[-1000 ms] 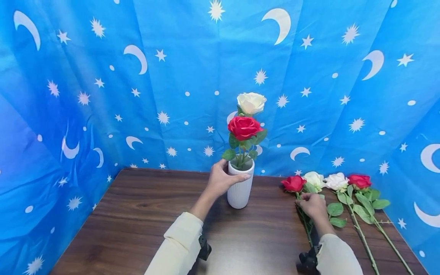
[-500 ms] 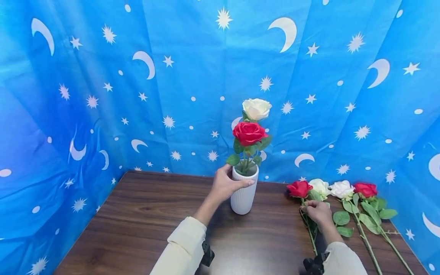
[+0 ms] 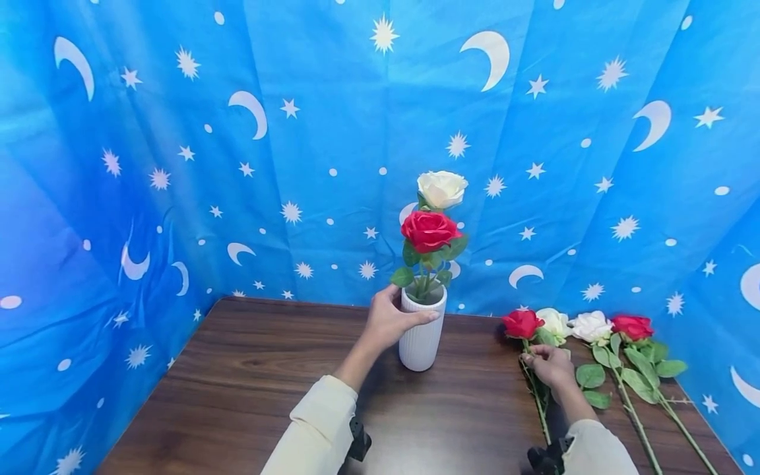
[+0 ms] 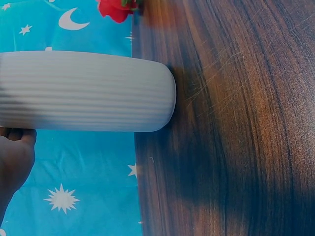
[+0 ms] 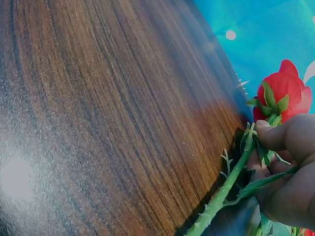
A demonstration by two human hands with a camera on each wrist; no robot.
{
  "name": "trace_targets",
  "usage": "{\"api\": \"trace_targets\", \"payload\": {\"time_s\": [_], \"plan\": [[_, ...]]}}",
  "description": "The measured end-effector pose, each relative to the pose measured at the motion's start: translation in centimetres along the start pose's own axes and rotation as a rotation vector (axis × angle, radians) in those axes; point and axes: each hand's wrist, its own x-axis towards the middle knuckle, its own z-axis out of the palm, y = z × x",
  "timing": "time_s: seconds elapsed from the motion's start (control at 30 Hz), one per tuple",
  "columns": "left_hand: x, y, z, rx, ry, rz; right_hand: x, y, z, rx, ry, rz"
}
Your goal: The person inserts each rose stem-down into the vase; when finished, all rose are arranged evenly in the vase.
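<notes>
My left hand (image 3: 388, 322) grips the upper part of a white ribbed vase (image 3: 420, 343), thumb across its front near the rim. The vase stands upright on the table, and its ribbed side (image 4: 93, 93) fills much of the left wrist view. In it stand a red rose (image 3: 430, 231) and, behind and above, a white rose (image 3: 442, 189). Over on the right, my right hand (image 3: 552, 366) pinches the stem of another red rose (image 3: 522, 324) just below its bloom. In the right wrist view, thumb and fingers close on that green, thorny stem (image 5: 231, 179).
Right of my right hand lie two white roses, one nearer (image 3: 554, 324) and one farther (image 3: 591, 326), plus a red rose (image 3: 632, 326), their stems running toward the front edge. A blue cloth (image 3: 332, 119) with moons and stars hangs behind the dark wooden table (image 3: 249, 369).
The red rose in my right hand has shifted slightly right, toward the white one beside it. My left hand keeps its hold on the vase. The head view has tilted a little.
</notes>
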Motion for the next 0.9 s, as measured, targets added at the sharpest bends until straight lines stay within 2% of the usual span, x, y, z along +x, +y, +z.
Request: {"api": "trace_targets", "payload": {"time_s": [0.33, 0.9], "plan": [[0.0, -0.1, 0.2, 0.003, 0.003, -0.011, 0.2, 0.4, -0.2, -0.054, -0.007, -0.059], [0.0, 0.1, 0.1, 0.009, 0.008, -0.015, 0.0, -1.0, 0.3, 0.088, 0.082, -0.085]]}}
